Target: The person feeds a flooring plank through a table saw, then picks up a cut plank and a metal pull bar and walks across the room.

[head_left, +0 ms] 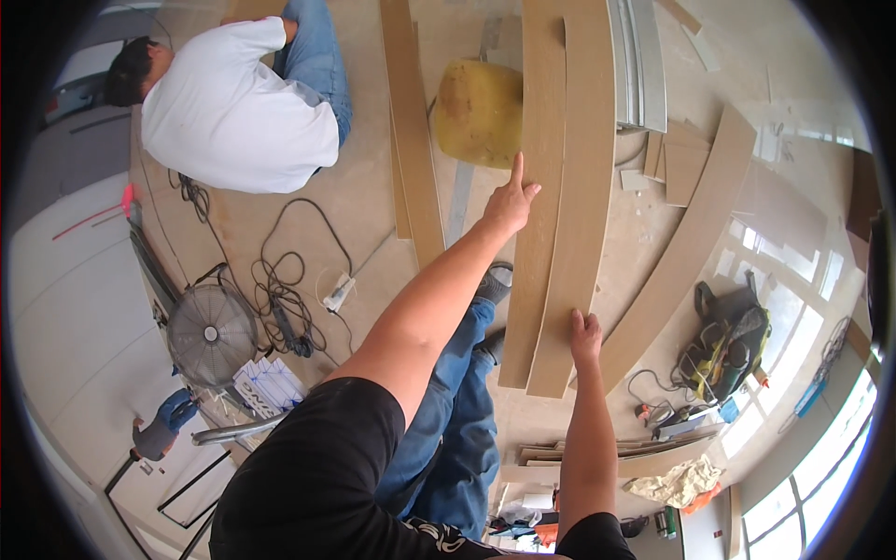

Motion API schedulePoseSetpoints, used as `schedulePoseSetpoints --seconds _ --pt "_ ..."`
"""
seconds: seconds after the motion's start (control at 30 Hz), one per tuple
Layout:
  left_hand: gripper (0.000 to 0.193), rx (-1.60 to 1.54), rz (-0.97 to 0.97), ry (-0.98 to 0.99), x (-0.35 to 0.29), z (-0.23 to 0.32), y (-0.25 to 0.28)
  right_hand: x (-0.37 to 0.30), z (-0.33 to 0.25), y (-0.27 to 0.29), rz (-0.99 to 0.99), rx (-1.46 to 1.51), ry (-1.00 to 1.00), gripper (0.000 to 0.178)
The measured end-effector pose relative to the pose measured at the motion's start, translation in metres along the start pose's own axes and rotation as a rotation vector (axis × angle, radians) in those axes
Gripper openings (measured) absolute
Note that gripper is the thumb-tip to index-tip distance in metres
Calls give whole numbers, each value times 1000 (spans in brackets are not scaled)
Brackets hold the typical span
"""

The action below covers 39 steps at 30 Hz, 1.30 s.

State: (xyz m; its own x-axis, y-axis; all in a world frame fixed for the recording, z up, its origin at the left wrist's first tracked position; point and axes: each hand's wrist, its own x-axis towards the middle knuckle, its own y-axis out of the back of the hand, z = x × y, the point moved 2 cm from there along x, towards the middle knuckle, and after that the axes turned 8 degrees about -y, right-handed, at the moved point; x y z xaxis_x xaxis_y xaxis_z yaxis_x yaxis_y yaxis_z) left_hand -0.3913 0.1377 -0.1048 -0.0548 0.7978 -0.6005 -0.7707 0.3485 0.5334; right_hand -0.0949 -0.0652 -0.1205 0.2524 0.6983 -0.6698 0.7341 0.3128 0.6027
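Note:
Two long wood-look floor planks lie side by side in front of me, the left plank (pixel 541 224) and the right plank (pixel 583 187). They partly cover a yellow stool (pixel 478 112). My left hand (pixel 510 203) is at the outer edge of the left plank, its index finger stretched along that edge and its thumb apart over the board. The rest of its fingers are hidden. Closer to me, my right hand (pixel 586 338) has its fingers closed on the outer edge of the right plank, near its end.
Another person (pixel 243 103) crouches at the far left. More planks lie left (pixel 411 121) and right (pixel 691 233). Cables (pixel 280 289) and a round fan (pixel 212 334) occupy the left floor. A tool bag (pixel 728 336) sits right. Someone else (pixel 163 427) stands farther off.

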Motion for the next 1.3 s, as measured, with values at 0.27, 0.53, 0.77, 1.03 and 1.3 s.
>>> schedulePoseSetpoints --seconds 0.27,0.53,0.77,1.03,1.3 --pt "80 15 26 -14 -18 -7 -15 -10 26 -4 -31 76 -42 52" --pt "80 7 44 -26 -32 -16 -32 -23 45 -2 -21 -4 7 52" --pt "81 -16 52 -40 -49 -25 -47 -37 65 -3 -34 24 -28 51" --pt "80 -45 44 -21 -70 -33 -61 -60 72 0 -48 27 -62 50" --pt "79 -72 50 0 -86 -43 -76 -71 97 -4 -40 11 -70 50"
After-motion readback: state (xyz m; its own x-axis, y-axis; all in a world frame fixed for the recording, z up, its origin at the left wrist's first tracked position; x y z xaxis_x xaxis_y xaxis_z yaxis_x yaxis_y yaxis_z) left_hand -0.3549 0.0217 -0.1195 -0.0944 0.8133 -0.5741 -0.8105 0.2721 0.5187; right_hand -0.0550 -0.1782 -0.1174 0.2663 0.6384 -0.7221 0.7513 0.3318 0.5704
